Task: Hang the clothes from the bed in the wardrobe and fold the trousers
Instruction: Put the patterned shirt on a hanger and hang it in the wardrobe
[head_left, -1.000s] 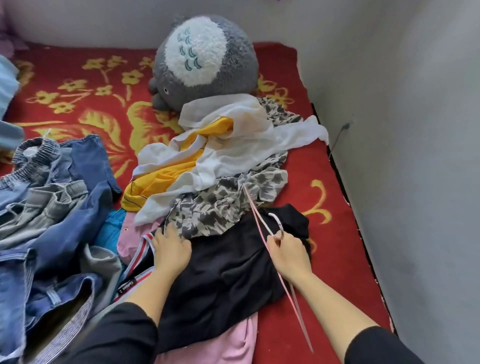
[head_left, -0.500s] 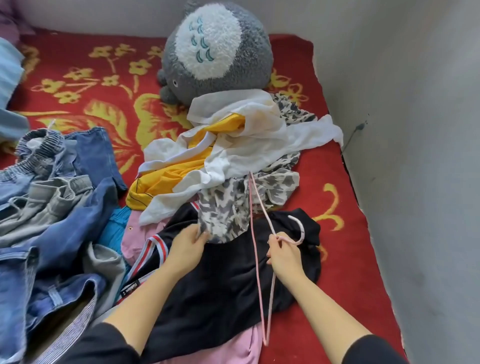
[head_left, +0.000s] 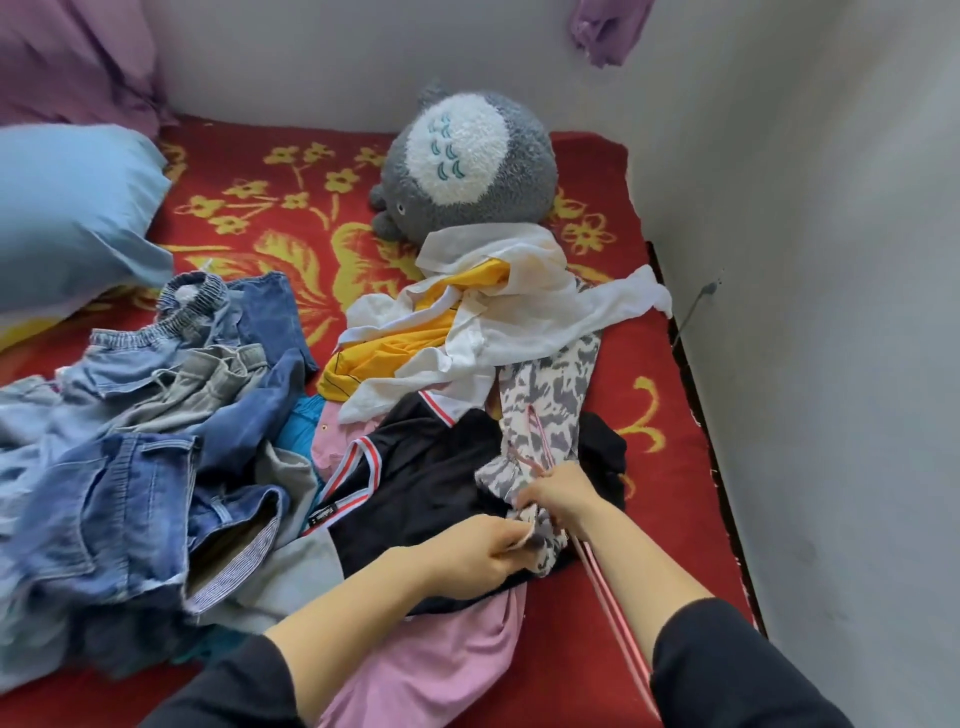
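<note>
Fabric of the grey-and-white blotch-patterned garment (head_left: 553, 410) is gathered between both hands near the front of the red bed with yellow flowers (head_left: 670, 467). The left hand (head_left: 475, 556) pinches the bunched near end of it between thumb and fingers (head_left: 498, 540). The right hand (head_left: 563, 499), just beside it and slightly farther out, is curled round the thin pink wire hanger (head_left: 605, 605) with some of the same cloth caught in its grip. The hanger's long axis runs on a diagonal: its near end points back past the right forearm, and its far end reaches away from the hands and lies against the patterned cloth. I cannot tell whether that far end is inside the garment or only on top of it, and the hook is hidden. The garment stretches away from the fingers toward the white shirt (head_left: 524, 312), on top of the black garment with red-and-white striped trim (head_left: 426, 483). Hanger and garment therefore lie nearly in line, with the right hand where they meet. Threading the garment on probably means the left hand drawing the opening toward the body while the right pushes the hanger forward. The heap of blue denim trousers (head_left: 135, 467) lies well apart on the left and is unfolded.
</note>
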